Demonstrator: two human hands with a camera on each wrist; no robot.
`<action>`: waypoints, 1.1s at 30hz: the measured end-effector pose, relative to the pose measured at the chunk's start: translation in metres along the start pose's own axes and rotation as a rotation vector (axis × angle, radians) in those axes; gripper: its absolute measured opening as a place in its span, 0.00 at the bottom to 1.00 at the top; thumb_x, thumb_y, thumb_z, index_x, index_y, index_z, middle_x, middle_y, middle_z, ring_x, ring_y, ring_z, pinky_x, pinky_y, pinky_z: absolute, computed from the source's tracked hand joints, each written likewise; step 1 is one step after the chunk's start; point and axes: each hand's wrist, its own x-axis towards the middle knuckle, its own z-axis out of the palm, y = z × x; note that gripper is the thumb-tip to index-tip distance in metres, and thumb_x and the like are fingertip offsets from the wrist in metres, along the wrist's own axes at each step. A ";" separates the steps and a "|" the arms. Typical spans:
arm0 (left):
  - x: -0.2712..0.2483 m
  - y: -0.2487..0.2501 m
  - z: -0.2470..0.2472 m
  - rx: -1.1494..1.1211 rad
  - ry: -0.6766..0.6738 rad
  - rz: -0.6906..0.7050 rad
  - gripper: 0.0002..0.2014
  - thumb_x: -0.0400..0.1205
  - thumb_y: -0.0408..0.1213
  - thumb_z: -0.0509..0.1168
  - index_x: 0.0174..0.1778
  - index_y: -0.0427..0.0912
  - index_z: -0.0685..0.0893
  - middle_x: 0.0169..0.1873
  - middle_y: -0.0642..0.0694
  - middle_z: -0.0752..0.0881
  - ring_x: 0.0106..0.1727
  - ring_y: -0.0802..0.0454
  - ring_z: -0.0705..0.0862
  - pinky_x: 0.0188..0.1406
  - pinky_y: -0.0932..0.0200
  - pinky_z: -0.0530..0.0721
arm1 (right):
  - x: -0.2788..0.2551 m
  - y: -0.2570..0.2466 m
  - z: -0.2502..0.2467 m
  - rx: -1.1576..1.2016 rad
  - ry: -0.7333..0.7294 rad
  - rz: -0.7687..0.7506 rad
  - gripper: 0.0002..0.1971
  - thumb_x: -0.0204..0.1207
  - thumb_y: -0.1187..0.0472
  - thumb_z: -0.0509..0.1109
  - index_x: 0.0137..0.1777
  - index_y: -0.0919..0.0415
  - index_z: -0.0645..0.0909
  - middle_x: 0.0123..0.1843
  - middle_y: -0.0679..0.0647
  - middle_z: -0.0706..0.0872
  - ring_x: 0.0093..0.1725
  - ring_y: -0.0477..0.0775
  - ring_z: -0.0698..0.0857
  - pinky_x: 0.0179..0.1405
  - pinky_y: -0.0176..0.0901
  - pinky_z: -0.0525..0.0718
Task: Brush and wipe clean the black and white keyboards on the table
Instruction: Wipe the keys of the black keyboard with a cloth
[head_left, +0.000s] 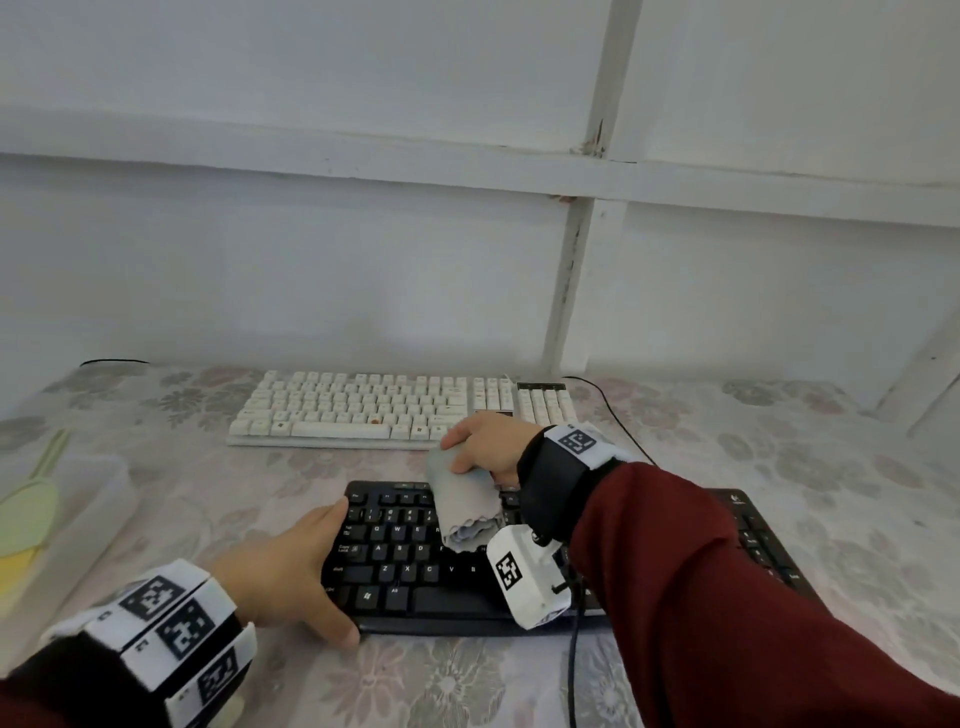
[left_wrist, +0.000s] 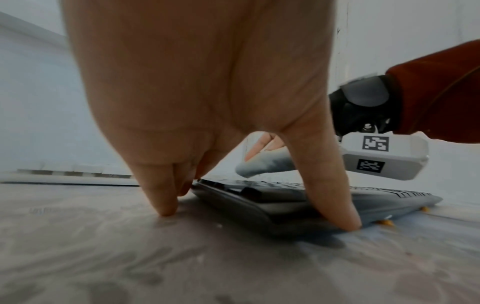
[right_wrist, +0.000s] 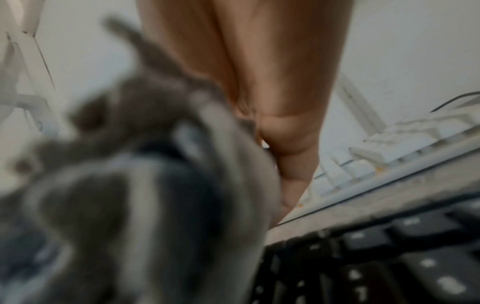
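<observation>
The black keyboard (head_left: 415, 566) lies near the front of the table, and the white keyboard (head_left: 358, 408) lies behind it by the wall. My left hand (head_left: 306, 566) braces the black keyboard's left end. Its thumb (left_wrist: 324, 185) rests against the front edge (left_wrist: 259, 207), and its straight fingers (left_wrist: 158, 191) touch the table at the far corner. My right hand (head_left: 483, 449) grips a bunched grey cloth (head_left: 462, 512) that hangs onto the upper key rows. The cloth (right_wrist: 130, 185) fills the blurred right wrist view, with black keys (right_wrist: 389, 257) beneath it. An orange crumb (head_left: 373, 420) sits on the white keyboard.
A clear plastic box (head_left: 104, 493) at the left edge holds green and yellow tools (head_left: 26, 514). A black cable (head_left: 613, 415) runs from the white keyboard across the floral tablecloth (head_left: 779, 436). Small orange crumbs (left_wrist: 387, 221) lie by the black keyboard's front edge.
</observation>
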 end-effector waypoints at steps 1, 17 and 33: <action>0.000 -0.001 0.000 -0.004 0.001 0.006 0.76 0.31 0.72 0.68 0.79 0.57 0.48 0.71 0.60 0.62 0.72 0.60 0.64 0.72 0.65 0.64 | 0.001 -0.005 0.004 -0.055 -0.021 -0.014 0.20 0.77 0.73 0.65 0.70 0.67 0.77 0.71 0.63 0.78 0.68 0.66 0.78 0.69 0.57 0.77; 0.011 -0.009 0.000 -0.157 0.057 0.050 0.44 0.59 0.39 0.82 0.61 0.66 0.60 0.63 0.60 0.69 0.68 0.58 0.70 0.71 0.58 0.71 | 0.015 -0.028 0.035 -0.675 -0.022 -0.060 0.13 0.83 0.62 0.59 0.37 0.67 0.77 0.38 0.58 0.78 0.35 0.54 0.78 0.34 0.37 0.76; 0.011 -0.005 0.000 -0.131 0.104 0.081 0.39 0.63 0.33 0.81 0.51 0.65 0.60 0.55 0.65 0.69 0.57 0.68 0.72 0.52 0.79 0.70 | 0.032 -0.044 0.046 -0.836 -0.052 -0.137 0.19 0.82 0.66 0.60 0.72 0.68 0.74 0.71 0.64 0.78 0.70 0.63 0.78 0.66 0.51 0.76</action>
